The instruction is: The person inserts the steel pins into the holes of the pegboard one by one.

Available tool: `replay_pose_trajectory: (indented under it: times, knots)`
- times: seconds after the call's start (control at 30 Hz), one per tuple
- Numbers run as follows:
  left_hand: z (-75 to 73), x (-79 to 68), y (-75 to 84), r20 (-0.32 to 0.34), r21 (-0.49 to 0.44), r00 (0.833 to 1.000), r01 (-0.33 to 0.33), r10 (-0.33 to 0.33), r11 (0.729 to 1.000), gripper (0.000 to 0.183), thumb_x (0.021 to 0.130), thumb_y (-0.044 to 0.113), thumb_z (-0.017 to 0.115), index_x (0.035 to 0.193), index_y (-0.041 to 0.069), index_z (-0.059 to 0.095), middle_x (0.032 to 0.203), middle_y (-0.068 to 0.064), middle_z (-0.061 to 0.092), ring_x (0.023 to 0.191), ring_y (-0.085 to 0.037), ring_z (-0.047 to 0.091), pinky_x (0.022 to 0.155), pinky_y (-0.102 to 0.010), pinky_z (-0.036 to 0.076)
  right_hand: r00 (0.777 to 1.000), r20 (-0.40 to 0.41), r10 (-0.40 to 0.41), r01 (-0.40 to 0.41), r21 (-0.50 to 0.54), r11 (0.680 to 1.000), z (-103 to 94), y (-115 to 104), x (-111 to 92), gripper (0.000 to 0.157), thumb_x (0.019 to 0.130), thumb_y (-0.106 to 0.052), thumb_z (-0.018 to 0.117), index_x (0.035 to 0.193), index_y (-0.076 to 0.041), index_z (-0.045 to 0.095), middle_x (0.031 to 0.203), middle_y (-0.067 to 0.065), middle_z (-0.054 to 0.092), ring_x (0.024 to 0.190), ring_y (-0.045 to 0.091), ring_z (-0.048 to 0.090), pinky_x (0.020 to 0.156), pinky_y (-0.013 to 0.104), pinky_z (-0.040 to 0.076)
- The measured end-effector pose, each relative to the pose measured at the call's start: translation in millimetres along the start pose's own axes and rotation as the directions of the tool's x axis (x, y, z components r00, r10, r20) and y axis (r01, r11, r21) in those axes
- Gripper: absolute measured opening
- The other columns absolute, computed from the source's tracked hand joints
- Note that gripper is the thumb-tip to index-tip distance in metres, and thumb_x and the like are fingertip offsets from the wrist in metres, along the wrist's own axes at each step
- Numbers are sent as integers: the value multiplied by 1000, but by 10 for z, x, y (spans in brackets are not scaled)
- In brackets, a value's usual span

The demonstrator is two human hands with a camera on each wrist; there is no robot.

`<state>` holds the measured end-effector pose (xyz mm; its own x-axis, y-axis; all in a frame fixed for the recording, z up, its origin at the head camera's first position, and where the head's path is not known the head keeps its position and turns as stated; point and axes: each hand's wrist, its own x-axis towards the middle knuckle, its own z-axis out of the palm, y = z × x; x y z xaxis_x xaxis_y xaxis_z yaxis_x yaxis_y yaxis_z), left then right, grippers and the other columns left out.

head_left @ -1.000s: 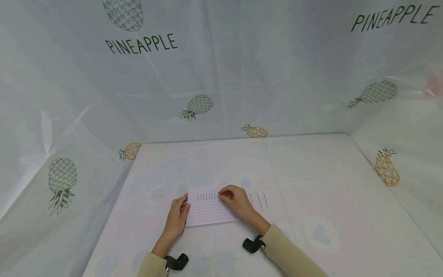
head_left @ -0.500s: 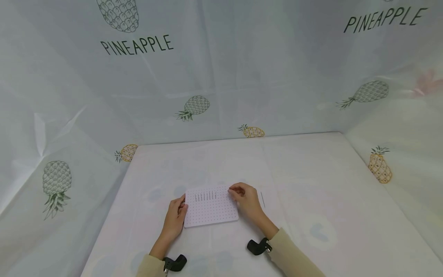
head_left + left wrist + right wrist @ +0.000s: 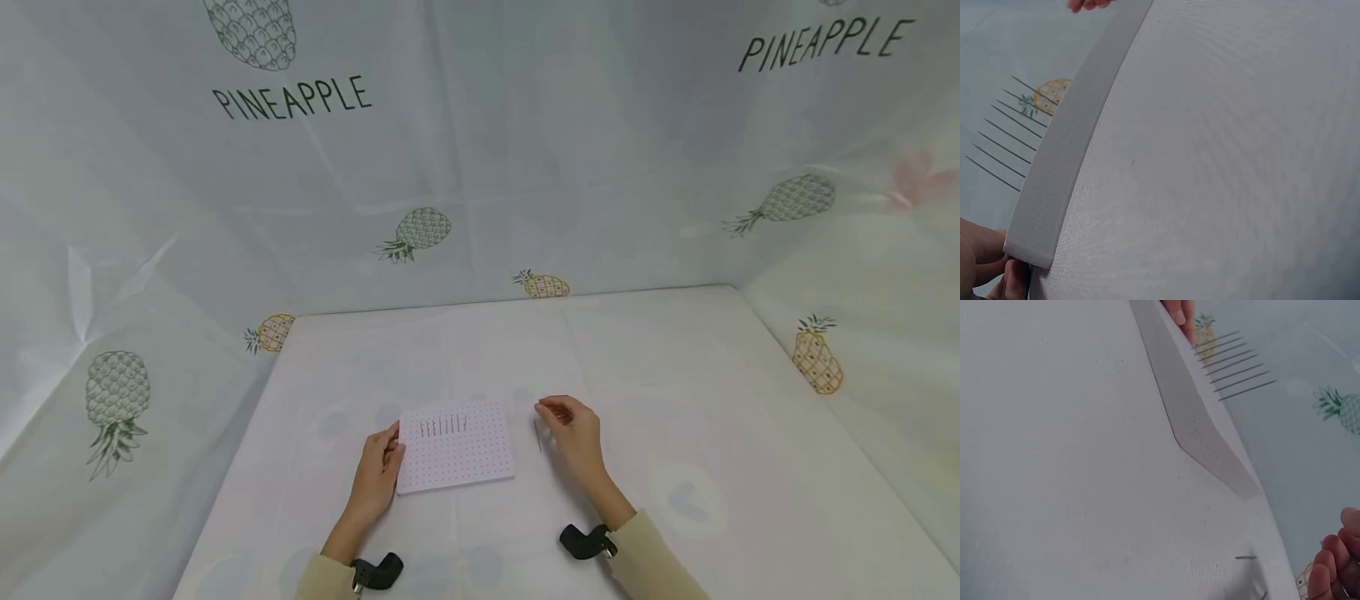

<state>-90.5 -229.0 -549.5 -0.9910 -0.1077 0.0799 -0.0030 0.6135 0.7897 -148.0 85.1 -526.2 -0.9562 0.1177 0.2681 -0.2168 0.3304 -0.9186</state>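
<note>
A white pegboard [image 3: 468, 462] with a grid of small holes lies on the table, a row of several thin dark pins [image 3: 1235, 367] standing up from it. My left hand [image 3: 377, 471] grips the board's left edge, its thumb and fingers pinching the corner in the left wrist view. To the right of the board, my right hand [image 3: 579, 437] hovers over the table with fingers loosely bent and nothing visible in them. Just left of its fingertips a loose pin [image 3: 537, 435] lies on the cloth. In the right wrist view short pin pieces [image 3: 1246, 557] show near the hand.
A pale cloth [image 3: 645, 358] covers the table. Behind and at the sides hangs a white sheet [image 3: 487, 167] printed with pineapples. Black wrist mounts [image 3: 587, 542] sit on both forearms.
My right hand has left the row of pins and moved right, past the board's right edge, to the loose pins. My left hand keeps its grip on the board. The head view shifted slightly.
</note>
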Motion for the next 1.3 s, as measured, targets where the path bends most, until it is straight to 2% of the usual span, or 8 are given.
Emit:
replay_pose_trajectory:
  times: [0.13, 0.3, 0.53, 0.77, 0.97, 1.3]
  knots:
    - [0, 9, 10, 6, -1, 1000, 10, -10, 1000, 47, 104, 6, 49, 149, -4, 40, 128, -19, 49, 105, -22, 47, 91, -32, 42, 997, -69, 18, -20, -38, 999, -104, 60, -38, 13, 85, -7, 80, 95, 0, 75, 86, 8, 72, 77, 19, 63, 68, 17, 48]
    - [0, 5, 22, 10, 1, 1000, 10, -10, 1000, 47, 104, 7, 49, 149, -4, 39, 129, -19, 48, 105, -22, 47, 91, -31, 42, 991, -129, 24, -33, -67, 997, -174, 156, -95, 13, 83, -5, 81, 93, 1, 75, 83, 8, 70, 75, 18, 61, 67, 13, 44]
    - [-9, 4, 17, 9, 0, 1000, 7, -7, 1000, 47, 105, 8, 49, 149, -3, 39, 129, -19, 48, 105, -22, 47, 91, -33, 42, 986, -167, 23, -37, -84, 996, -199, 230, -133, 13, 83, -6, 82, 92, 0, 74, 79, 6, 66, 71, 17, 56, 63, 15, 42]
    - [-12, -11, 28, 12, -2, 1000, 6, -6, 1000, 47, 105, 8, 49, 149, -4, 39, 128, -19, 48, 104, -22, 47, 90, -32, 42, 980, -197, -3, -30, -161, 987, -194, 308, -192, 13, 79, -2, 83, 87, 0, 74, 77, 5, 63, 70, 17, 53, 62, 18, 40]
    - [5, -19, 28, 16, 0, 1000, 11, -11, 1000, 47, 106, 10, 48, 150, -3, 39, 129, -19, 48, 103, -22, 47, 88, -32, 42, 981, -190, -44, -5, -251, 968, -194, 354, -218, 11, 79, -4, 84, 84, 0, 75, 81, 6, 61, 71, 17, 53, 63, 24, 42]
    - [0, -23, 22, 4, 4, 1000, 16, -16, 1000, 47, 105, 9, 49, 149, -3, 39, 129, -18, 48, 102, -22, 47, 88, -31, 42, 985, -155, -82, 32, -302, 953, -168, 427, -221, 12, 79, -5, 84, 78, 1, 73, 82, 5, 55, 72, 16, 49, 64, 29, 41]
